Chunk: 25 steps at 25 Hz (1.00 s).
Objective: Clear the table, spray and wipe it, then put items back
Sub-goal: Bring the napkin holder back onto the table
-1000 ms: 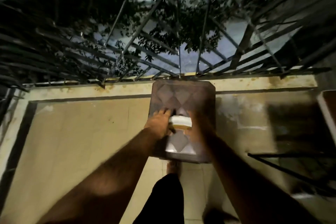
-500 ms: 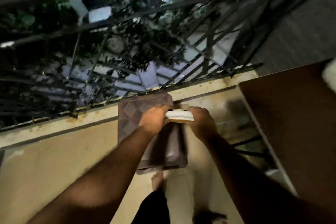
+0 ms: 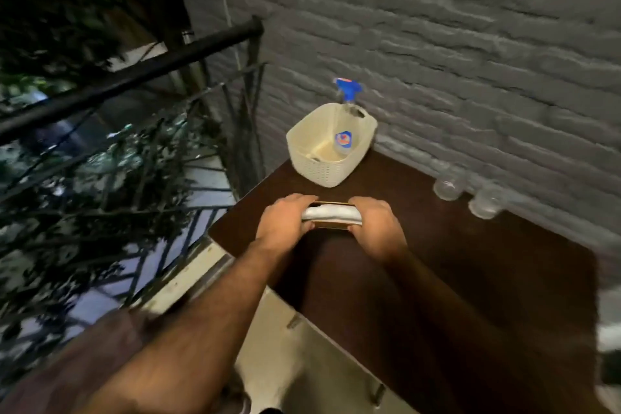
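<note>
Gripping a small gold-edged box topped with folded white cloth [image 3: 332, 213] at frame centre, the left hand [image 3: 284, 222] and right hand [image 3: 375, 227] curl their fingers round its ends above the dark brown table [image 3: 470, 262]. Above them, a cream woven basket [image 3: 327, 168] holds a blue-topped spray bottle [image 3: 346, 111].

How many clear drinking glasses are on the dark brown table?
2: one clear glass and a second clear glass beside it, both on the dark brown table against the grey brick wall.
</note>
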Available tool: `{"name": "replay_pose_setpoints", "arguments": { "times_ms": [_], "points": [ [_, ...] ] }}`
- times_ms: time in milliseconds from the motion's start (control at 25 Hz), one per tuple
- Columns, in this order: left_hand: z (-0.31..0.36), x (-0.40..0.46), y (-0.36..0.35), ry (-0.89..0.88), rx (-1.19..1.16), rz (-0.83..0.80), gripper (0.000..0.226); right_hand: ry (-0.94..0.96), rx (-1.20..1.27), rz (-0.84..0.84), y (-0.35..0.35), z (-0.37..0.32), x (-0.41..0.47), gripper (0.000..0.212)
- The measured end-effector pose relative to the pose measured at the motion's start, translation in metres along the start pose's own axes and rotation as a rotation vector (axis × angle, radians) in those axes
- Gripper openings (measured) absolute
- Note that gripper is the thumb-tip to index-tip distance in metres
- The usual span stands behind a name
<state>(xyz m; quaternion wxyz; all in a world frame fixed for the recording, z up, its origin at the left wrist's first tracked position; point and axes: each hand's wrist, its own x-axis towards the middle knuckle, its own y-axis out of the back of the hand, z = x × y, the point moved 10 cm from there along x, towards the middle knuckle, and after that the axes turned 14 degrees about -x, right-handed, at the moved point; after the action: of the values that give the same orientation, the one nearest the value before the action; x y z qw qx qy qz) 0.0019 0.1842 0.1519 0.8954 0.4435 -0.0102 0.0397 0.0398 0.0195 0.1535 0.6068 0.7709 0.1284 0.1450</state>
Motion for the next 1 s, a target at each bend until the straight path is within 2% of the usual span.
{"name": "replay_pose_setpoints", "arguments": {
  "times_ms": [120, 280, 600, 720, 1000],
  "points": [
    [0.062, 0.047, -0.056, -0.121, -0.003, -0.114, 0.059, -0.132, -0.017, -0.004, 0.012, 0.084, -0.011, 0.050],
    [0.135, 0.090, -0.143, -0.250, -0.013, -0.283, 0.056, -0.358, 0.001, 0.018, 0.025, 0.191, -0.038, 0.040],
    [0.272, 0.124, -0.297, -0.479, 0.010, -0.522, 0.062, -0.726, 0.038, -0.015, 0.029, 0.364, -0.112, 0.049],
    [0.302, 0.133, -0.345, -0.475, 0.000, -0.555, 0.062, -0.770, 0.014, -0.060, 0.022, 0.418, -0.124, 0.049],
    [0.345, 0.188, -0.434, -0.359, -0.053, -0.543, 0.060, -0.717, -0.033, -0.117, 0.001, 0.536, -0.095, 0.044]
  ]
}}
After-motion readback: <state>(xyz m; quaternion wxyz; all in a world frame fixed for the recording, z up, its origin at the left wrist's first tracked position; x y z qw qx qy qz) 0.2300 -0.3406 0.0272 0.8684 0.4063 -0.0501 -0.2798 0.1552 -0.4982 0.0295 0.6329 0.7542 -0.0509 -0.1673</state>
